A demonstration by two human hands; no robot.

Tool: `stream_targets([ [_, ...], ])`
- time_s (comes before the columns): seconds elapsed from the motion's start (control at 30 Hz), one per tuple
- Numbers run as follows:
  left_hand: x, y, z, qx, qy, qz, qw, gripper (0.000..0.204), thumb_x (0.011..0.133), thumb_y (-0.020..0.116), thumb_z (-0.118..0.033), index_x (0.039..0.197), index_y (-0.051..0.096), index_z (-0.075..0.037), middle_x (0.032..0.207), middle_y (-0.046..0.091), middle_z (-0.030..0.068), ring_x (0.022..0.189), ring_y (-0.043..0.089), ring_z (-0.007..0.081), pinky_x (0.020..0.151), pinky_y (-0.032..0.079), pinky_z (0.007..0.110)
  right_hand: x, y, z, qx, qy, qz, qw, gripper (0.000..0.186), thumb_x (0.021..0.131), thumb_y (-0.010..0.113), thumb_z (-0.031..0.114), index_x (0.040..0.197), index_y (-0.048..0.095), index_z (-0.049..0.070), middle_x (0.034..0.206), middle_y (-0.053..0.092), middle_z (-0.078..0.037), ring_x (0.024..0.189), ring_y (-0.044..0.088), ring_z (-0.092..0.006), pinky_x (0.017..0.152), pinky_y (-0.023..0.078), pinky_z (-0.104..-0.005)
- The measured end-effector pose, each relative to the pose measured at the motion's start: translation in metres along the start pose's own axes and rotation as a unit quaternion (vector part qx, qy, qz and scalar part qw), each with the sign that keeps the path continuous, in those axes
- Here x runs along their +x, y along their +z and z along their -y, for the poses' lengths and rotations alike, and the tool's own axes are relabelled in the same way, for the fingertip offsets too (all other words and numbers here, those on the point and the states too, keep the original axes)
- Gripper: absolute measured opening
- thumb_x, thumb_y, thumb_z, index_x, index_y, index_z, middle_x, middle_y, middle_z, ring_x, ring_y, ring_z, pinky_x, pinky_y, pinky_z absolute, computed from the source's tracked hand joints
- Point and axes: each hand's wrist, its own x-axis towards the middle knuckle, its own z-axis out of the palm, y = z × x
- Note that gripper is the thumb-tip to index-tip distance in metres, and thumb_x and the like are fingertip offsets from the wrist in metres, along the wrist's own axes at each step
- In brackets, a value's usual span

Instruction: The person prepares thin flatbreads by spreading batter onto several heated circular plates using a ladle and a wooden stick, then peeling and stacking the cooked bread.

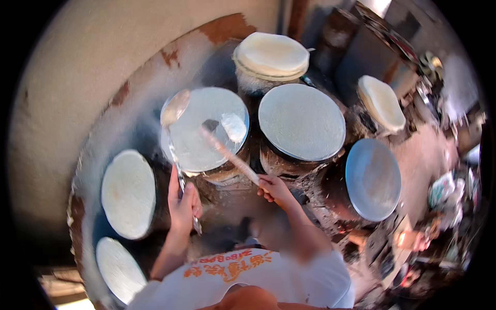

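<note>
My left hand [183,204] is closed around the long handle of a metal ladle [175,107]. The ladle's bowl is raised over the left rim of a round griddle [209,101]. On that griddle, right of its middle, lies a thick white blob of batter [233,127]. My right hand [274,190] grips a spreader [227,152] by its pale wooden handle. Its dark, blurred head is over the same griddle, just left of the batter; whether it touches the surface I cannot tell.
To the right stands another griddle [302,121] covered by a pale sheet, with a bluish-grey one [373,178] beyond. Two pale rounds [129,194] [120,268] sit at the left. Stacked flatbreads [271,54] rise behind; more flatbreads [382,103] lie right. A curved wall [119,124] bounds the left.
</note>
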Motion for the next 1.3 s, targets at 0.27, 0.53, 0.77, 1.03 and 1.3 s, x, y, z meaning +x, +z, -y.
stream_targets([
  [0.27,0.038,0.05,-0.006,0.028,-0.048,-0.016,0.998,0.06,0.097,0.042,-0.005,0.149,0.016,-0.019,0.059,0.038,-0.0019,0.041,0.032,0.0048,0.036,0.031,0.02,0.109,0.027,0.038,-0.429,-0.258,-0.238,0.833,0.029,0.086,0.056,0.019,0.115,0.06,0.017,0.085,0.059,-0.021,0.076,0.059,-0.0431,0.068,0.049,-0.0485],
  [0.53,0.107,0.042,-0.008,0.051,-0.105,0.022,0.993,0.061,0.096,0.046,-0.01,0.149,0.017,-0.022,0.058,0.038,-0.0021,0.041,0.033,0.0048,0.038,0.031,0.021,0.046,0.043,0.031,-0.406,-0.107,-0.197,0.886,0.034,0.095,0.04,0.025,0.128,0.048,0.022,0.105,0.049,-0.019,0.084,0.059,-0.0402,0.073,0.049,-0.0458],
  [0.77,0.146,-0.003,-0.053,-0.381,-0.192,0.129,0.895,0.032,0.101,0.036,-0.019,0.132,0.043,-0.024,0.065,0.038,-0.0003,0.04,0.039,0.0047,0.032,0.037,0.02,0.041,0.02,0.025,-0.445,-0.211,-0.254,0.832,0.035,0.089,0.051,0.016,0.124,0.055,0.016,0.09,0.051,-0.018,0.069,0.058,-0.038,0.06,0.049,-0.0474],
  [1.03,0.142,-0.023,-0.046,-0.465,-0.265,0.044,0.843,0.02,0.099,0.045,-0.018,0.115,0.053,-0.024,0.064,0.038,-0.0037,0.043,0.037,0.0029,0.036,0.034,0.018,0.066,0.011,0.032,-0.442,-0.27,-0.245,0.819,0.03,0.09,0.05,0.016,0.118,0.058,0.018,0.087,0.05,-0.016,0.067,0.058,-0.0384,0.058,0.049,-0.0475],
  [1.3,0.137,-0.04,-0.017,-0.504,-0.335,0.023,0.796,0.007,0.097,0.049,-0.016,0.093,0.054,-0.019,0.062,0.037,-0.0053,0.045,0.038,0.0042,0.039,0.037,0.021,0.094,-0.005,0.039,-0.478,-0.335,-0.174,0.793,0.03,0.088,0.054,0.017,0.117,0.06,0.023,0.087,0.052,-0.016,0.068,0.057,-0.0374,0.059,0.048,-0.0468],
])
